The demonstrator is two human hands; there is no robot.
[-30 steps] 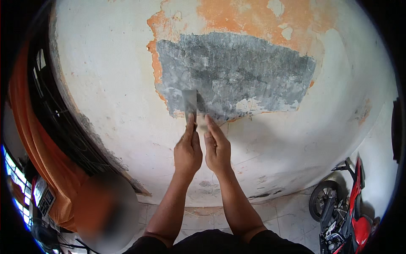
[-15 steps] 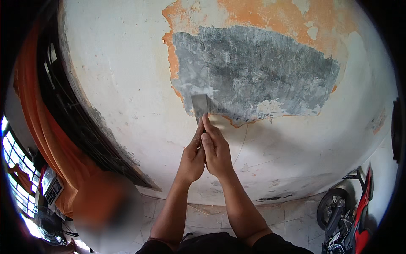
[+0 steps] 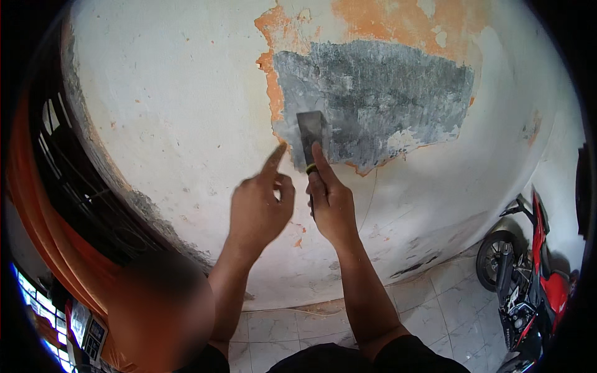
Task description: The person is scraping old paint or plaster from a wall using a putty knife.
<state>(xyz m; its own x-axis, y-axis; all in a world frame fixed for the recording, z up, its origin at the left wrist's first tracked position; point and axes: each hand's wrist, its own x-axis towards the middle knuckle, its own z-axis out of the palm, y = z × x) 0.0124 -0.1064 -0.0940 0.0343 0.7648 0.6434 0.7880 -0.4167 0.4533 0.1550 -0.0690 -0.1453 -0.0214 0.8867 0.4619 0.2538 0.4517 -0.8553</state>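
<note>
A scraper (image 3: 310, 133) with a flat metal blade and a dark handle is gripped in my right hand (image 3: 333, 202), its index finger stretched along the tool. The blade lies over the left part of a grey bare patch (image 3: 385, 93) on the wall; whether it touches cannot be told. To the left, my left hand (image 3: 261, 205) holds nothing. Its index finger points up at the flaked orange paint edge (image 3: 274, 99), with the thumb bent inward and the other fingers curled. The fingertip is close to that edge.
Off-white painted wall (image 3: 168, 112) surrounds the patch, with more orange paint (image 3: 398, 22) above. A barred dark opening (image 3: 93, 186) and an orange curtain (image 3: 46, 242) are at left, near a blurred shape (image 3: 161, 311). A red and black motorcycle (image 3: 528, 292) stands on the tiled floor (image 3: 423, 304) at right.
My left hand has come off the scraper and moved left, its index finger now extended. The right hand still holds the scraper, slightly higher on the patch. The view has shifted.
</note>
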